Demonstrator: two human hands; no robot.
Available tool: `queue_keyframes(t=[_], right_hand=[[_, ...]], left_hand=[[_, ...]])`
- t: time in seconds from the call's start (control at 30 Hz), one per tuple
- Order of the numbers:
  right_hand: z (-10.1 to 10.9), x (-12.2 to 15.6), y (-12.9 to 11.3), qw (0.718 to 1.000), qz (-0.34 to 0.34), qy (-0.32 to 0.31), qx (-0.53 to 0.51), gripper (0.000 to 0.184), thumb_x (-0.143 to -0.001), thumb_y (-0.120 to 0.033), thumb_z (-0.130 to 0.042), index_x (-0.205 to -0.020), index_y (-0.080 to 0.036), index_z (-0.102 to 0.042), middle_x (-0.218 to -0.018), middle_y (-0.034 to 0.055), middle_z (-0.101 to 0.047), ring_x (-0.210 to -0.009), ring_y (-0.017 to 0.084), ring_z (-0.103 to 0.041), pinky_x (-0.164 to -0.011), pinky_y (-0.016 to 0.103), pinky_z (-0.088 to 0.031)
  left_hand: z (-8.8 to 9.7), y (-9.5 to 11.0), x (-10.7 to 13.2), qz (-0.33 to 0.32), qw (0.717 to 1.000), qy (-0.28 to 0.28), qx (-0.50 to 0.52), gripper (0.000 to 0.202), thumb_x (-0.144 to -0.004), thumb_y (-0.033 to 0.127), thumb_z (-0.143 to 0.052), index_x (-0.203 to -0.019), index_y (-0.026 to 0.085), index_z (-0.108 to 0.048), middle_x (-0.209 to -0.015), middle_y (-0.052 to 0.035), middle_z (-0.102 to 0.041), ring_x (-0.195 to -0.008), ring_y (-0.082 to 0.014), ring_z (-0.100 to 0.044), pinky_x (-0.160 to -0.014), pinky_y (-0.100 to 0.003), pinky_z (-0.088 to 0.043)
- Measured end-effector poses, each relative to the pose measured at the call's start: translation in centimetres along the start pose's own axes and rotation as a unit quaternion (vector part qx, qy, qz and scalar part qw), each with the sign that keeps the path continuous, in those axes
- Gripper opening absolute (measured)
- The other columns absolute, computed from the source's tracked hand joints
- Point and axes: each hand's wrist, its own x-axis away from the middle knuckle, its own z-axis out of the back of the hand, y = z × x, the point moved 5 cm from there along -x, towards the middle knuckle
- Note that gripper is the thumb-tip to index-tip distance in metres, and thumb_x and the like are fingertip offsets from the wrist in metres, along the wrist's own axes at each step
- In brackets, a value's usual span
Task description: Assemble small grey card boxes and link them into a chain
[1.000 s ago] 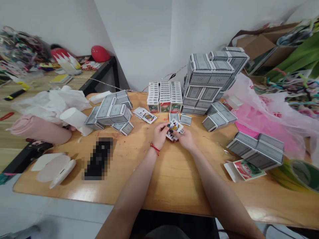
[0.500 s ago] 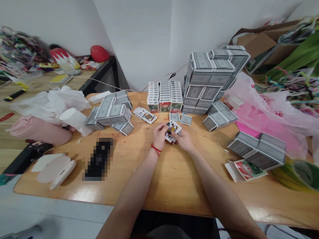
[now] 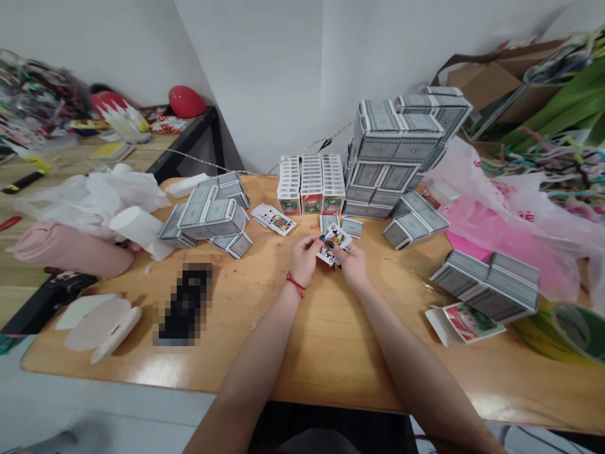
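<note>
Where the two bare forearms cross the near edge of the desk, they run toward its middle and the hands meet there. Off to the near left lie a blurred black object and some flat white pieces. Near the right edge, an opened red and green card box lies just in front of a bundle of grey packs.

The left hand, with a red string at the wrist, and the right hand both close on a small stack of playing cards, the left gripping its left side and the right its near right side. The stack is at mid-desk, held just above the wood. Its top card is face up, a court card with a club pip. Its long axis runs on a slant from near left to far right, and the far right corner is tipped toward the back wall.

Just beyond the hands lie two face-down cards, and to their left a fan of face-up cards. Farther left is a tumbled pile of grey packs. Along the far edge stand rows of small boxes, and beside them, to the right, a tall stack of grey bundles.
</note>
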Motion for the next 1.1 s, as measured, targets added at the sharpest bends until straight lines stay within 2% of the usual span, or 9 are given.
queue_keyframes(t=[0.5,0.77,1.1], right_hand=[[0.7,0.2,-0.2,0.996,0.016,0.089,-0.023,0.024,-0.061,-0.038,-0.059,-0.066,-0.016,-0.051,-0.050,-0.0039,-0.048,-0.039,0.006,-0.034,-0.036,0.019,-0.026],[0.9,0.3,-0.5,0.991,0.032,0.122,-0.049,0.021,-0.062,-0.035,-0.058,-0.067,-0.015,-0.052,-0.055,-0.0023,-0.053,-0.044,0.008,-0.041,-0.041,0.020,-0.032],[1.5,0.1,-0.3,0.986,0.044,0.154,-0.044,0.023,-0.062,-0.036,-0.058,-0.067,-0.015,-0.050,-0.053,-0.0035,-0.049,-0.041,0.006,-0.037,-0.037,0.019,-0.028]], left_hand=[[0.0,0.2,0.2,0.013,0.999,0.000,-0.039,0.008,-0.060,0.020,-0.059,-0.062,0.014,-0.062,-0.059,0.0018,-0.058,-0.057,-0.0085,-0.049,-0.058,-0.021,-0.037],[-0.3,0.5,0.3,0.009,0.999,-0.008,-0.050,0.008,-0.060,0.016,-0.055,-0.062,0.014,-0.063,-0.060,0.0019,-0.059,-0.059,-0.0085,-0.050,-0.060,-0.021,-0.037],[-0.3,0.3,0.3,0.015,0.998,-0.021,-0.053,0.011,-0.061,0.014,-0.052,-0.063,0.014,-0.062,-0.055,0.0014,-0.058,-0.055,-0.0086,-0.050,-0.058,-0.021,-0.039]])
